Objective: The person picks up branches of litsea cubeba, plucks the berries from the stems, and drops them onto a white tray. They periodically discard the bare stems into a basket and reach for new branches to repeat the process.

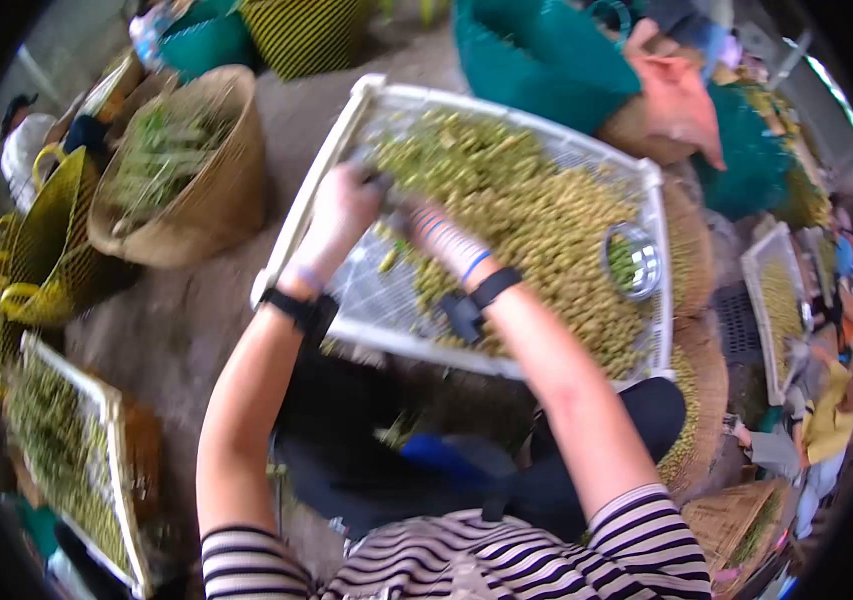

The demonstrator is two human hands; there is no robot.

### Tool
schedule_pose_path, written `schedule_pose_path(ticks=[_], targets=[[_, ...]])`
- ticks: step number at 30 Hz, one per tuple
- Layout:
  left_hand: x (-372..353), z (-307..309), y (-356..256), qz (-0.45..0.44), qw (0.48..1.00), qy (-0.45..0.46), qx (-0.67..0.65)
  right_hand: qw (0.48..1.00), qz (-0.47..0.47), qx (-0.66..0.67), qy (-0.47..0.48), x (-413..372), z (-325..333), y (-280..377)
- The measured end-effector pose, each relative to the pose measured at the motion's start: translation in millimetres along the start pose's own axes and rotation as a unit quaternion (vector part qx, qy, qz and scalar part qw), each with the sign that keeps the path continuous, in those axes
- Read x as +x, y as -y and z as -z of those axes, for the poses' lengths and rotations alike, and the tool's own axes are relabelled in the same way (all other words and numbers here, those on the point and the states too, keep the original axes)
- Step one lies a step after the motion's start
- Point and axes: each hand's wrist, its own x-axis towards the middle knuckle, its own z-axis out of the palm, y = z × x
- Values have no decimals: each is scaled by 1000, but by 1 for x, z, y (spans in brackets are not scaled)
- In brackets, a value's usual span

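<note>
A white plastic tray (426, 350) with a mesh bottom lies before me, largely covered with small round yellow-green pods or fruits (556, 220). My left hand (339, 205), in a pale glove with dark fingertips, is over the tray's left part. Close beside it, my right hand (438, 232) wears a striped glove and reaches down by the greener pile (466, 150). Motion smears the fingers of both hands, so anything between them cannot be made out. A shiny metal bowl (643, 268) holding green pieces sits at the tray's right side.
A woven basket (236, 190) of green stalks stands left, near a yellow-black basket (66, 250). Another white-framed tray (111, 440) is at lower left. Teal containers (546, 70) stand behind the tray. People (826, 410) are at the right edge.
</note>
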Motion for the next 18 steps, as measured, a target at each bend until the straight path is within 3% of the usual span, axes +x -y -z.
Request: schedule_pose_path(ticks=[1, 2, 3, 4, 5, 8, 9, 10, 12, 13, 16, 17, 18], targets=[[-5, 2, -2, 26, 998, -8, 57, 993, 12, -119, -6, -8, 7, 7], [2, -9, 23, 26, 998, -23, -47, 992, 12, -122, 3, -13, 9, 9], [8, -13, 41, -6, 997, -21, -69, 991, 33, -129, 12, -7, -2, -3], [2, -12, 26, 20, 993, -30, -114, 994, -22, -101, 29, -8, 4, 3], [1, -11, 20, 25, 990, -35, -131, 996, 32, -38, -77, -4, -13, -11], [6, -15, 29, 40, 986, -33, -157, 992, -58, -115, -20, -2, 2, 23], [10, -20, 33, 62, 981, -14, -185, 993, -52, -99, -24, -3, 4, 25], [10, -20, 37, 108, 986, 59, -115, 995, -46, -83, -25, -8, 9, 30], [15, -30, 50, 140, 982, 22, -123, 990, -79, -119, 15, -17, 19, 39], [13, -33, 50, 167, 974, 15, -154, 996, -40, -85, -9, -18, 13, 32], [22, -36, 63, 129, 977, -26, -170, 996, -69, -41, -32, -19, 12, 30], [22, -38, 68, 107, 981, -38, -155, 994, -59, -93, -12, -18, 12, 27], [27, -42, 79, 142, 969, -55, -194, 991, -71, -116, -13, -18, 12, 28]])
